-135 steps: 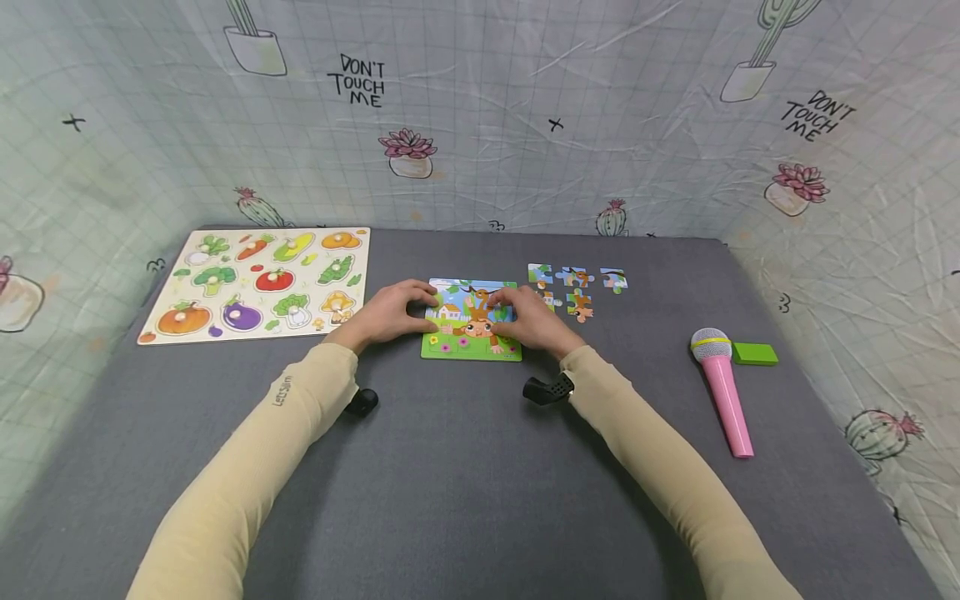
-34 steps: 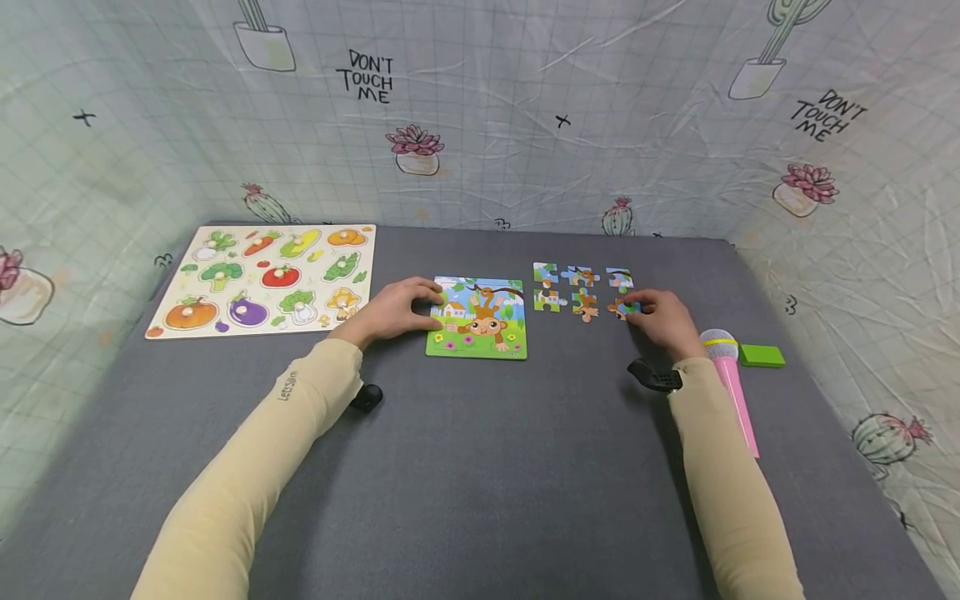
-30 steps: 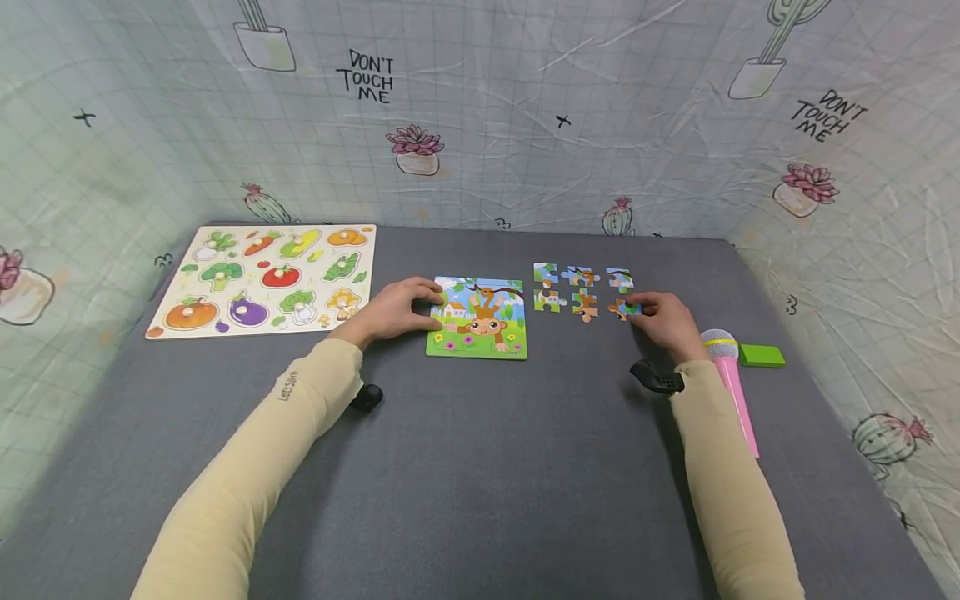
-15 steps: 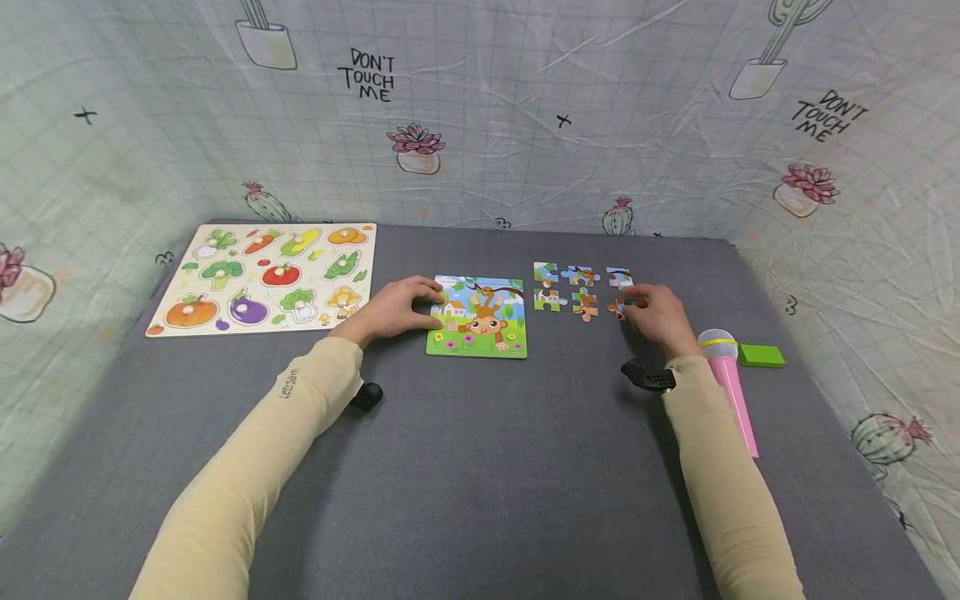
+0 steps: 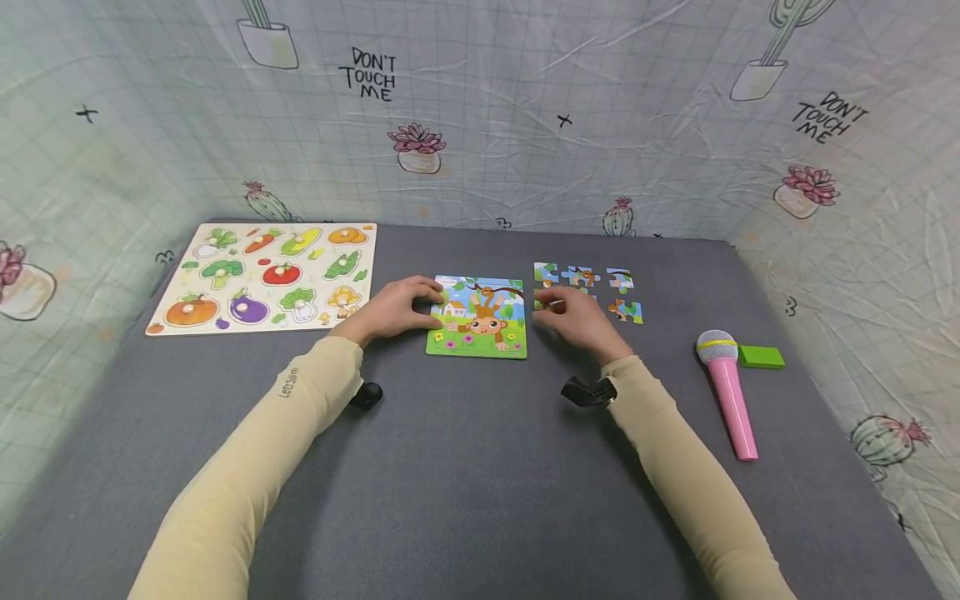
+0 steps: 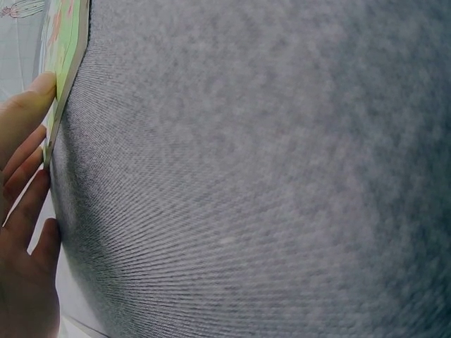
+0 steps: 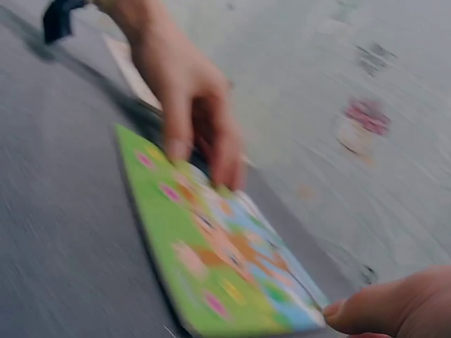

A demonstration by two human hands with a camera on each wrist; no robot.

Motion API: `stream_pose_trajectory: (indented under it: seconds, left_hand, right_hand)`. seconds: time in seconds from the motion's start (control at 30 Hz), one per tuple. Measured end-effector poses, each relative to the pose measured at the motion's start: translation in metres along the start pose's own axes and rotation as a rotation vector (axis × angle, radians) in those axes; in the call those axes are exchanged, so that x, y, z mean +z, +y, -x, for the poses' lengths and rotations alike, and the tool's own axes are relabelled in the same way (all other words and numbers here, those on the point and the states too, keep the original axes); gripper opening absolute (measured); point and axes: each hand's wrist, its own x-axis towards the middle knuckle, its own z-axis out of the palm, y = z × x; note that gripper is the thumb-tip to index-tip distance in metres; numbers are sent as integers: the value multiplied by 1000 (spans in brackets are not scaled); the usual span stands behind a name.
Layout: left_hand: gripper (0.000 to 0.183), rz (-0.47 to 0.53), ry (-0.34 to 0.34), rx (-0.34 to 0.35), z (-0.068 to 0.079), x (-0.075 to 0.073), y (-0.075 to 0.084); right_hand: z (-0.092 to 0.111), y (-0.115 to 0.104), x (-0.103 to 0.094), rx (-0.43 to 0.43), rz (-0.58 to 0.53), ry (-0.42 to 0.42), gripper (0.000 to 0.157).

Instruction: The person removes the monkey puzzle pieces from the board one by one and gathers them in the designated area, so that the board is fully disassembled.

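Note:
A monkey jigsaw puzzle [image 5: 476, 317] in a flat board lies on the grey table. At its left edge, my left hand [image 5: 393, 310] holds it with thumb and fingertips; in the left wrist view the thumb [image 6: 35, 105] overlaps the board's edge. My right hand [image 5: 581, 318] is just right of the board, low over the lower-left loose pieces, with thumb and forefinger apart. It hides most of two pieces. Other loose puzzle pieces [image 5: 620, 279] lie face up, including a lower-right piece [image 5: 626, 311]. The right wrist view, blurred, shows the right thumb [image 7: 352, 310] overlapping the board's corner.
A vegetable peg puzzle board [image 5: 262, 279] lies at the back left. On the right are a pink toy microphone [image 5: 729, 396] and a green block [image 5: 761, 357]. A printed cloth [image 5: 480, 167] stands behind the table and along its sides.
My right hand left the board's right edge, went to the lower-right loose piece, then let go and moved back left over the lower-left pieces. My left hand has stayed at the board's left edge.

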Motion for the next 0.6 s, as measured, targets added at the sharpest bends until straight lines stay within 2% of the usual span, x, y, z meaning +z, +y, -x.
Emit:
stream_pose_trajectory:
  seconds: [0.13, 0.23, 0.4, 0.6]
  left_hand:
    - [48, -6, -2, -11, 1, 0, 1]
    - [48, -10, -3, -15, 1, 0, 2]
    - [48, -10, 1, -13, 1, 0, 2]
    - [47, -5, 8, -4, 1, 0, 1]
  right_hand:
    - [-4, -21, 24, -101, 7, -49, 38]
    - [-6, -36, 40, -144, -4, -77, 37]
    - [-12, -52, 60, -177, -20, -93, 36]
    - [-15, -63, 73, -190, -49, -103, 36]
